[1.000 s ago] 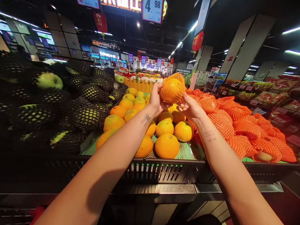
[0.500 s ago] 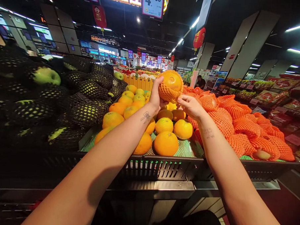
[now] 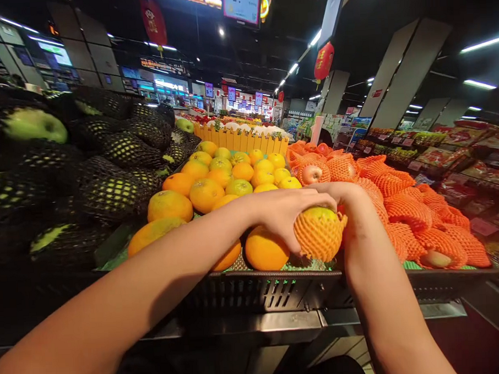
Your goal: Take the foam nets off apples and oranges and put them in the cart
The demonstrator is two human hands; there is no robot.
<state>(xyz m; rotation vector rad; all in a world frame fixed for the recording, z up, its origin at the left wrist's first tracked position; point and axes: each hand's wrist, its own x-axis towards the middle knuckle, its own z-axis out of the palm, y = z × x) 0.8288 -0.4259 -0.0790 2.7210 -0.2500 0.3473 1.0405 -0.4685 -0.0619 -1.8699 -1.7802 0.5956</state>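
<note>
1. Head view, right of centre: the left hand point(image 3: 284, 213), fingers half-curled, grasps a netted orange point(image 3: 321, 238) by the front edge of the tray point(image 3: 274, 290); the right hand point(image 3: 341, 190) is mostly hidden behind, its grip unclear.
2. A loose grip could let the fruit slip onto neighbouring oranges point(image 3: 267, 249).
3. Slotted black tray, lower centre; dim shop, red lantern point(image 3: 324, 61) upper right.
</note>
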